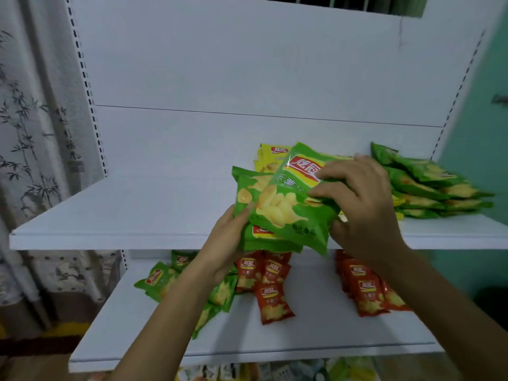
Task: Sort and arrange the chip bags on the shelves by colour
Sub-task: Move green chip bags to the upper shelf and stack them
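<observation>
Head view, yellow bags [270, 156] behind held green bags [286, 213]

Upper shelf [110, 210]: bag stack [428, 188] at right end, smaller pile [268, 158] behind held bags [286, 213]. Lower shelf [316, 334] below: left pile [162, 281], middle pile [270, 287], right pile [368, 292].

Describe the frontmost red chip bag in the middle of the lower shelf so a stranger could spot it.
Find the lower white shelf. Red chip bags lie there in a middle group and a right group. The red chip bag sticks out of the middle group farthest toward the front edge, tilted.
</observation>
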